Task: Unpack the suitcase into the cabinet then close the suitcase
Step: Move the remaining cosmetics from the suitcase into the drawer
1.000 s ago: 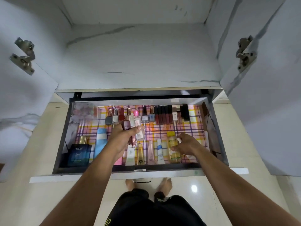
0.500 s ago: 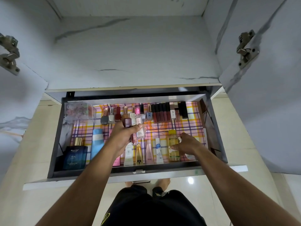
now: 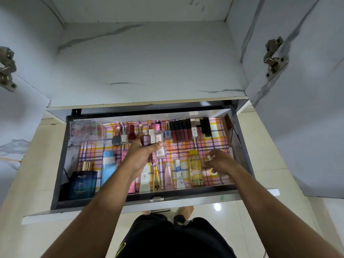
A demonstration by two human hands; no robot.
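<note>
- While the drawer (image 3: 240, 146) of the cabinet (image 3: 149, 62) stands pulled out, its plaid liner (image 3: 219, 146) carries rows of cosmetics: nail polish bottles (image 3: 122, 136) and dark lip tubes (image 3: 181, 130) at the back, a clear box (image 3: 85, 132) in the back left corner.
- Along the front edge lie a dark blue perfume box (image 3: 81, 184), a light blue bottle (image 3: 108, 167), some small tubes and a yellow Garnier bottle (image 3: 195, 168).
- Both forearms reach in over the front row and cover part of it.
- The left hand (image 3: 141, 157) hovers above the middle, fingers curled, pinching a dark red nail polish bottle (image 3: 145, 140) with the thumb.
- The right hand (image 3: 217, 162), blurred, is low just right of the Garnier bottle; its fingers are loosely bent, and whether they hold something one cannot tell.
</note>
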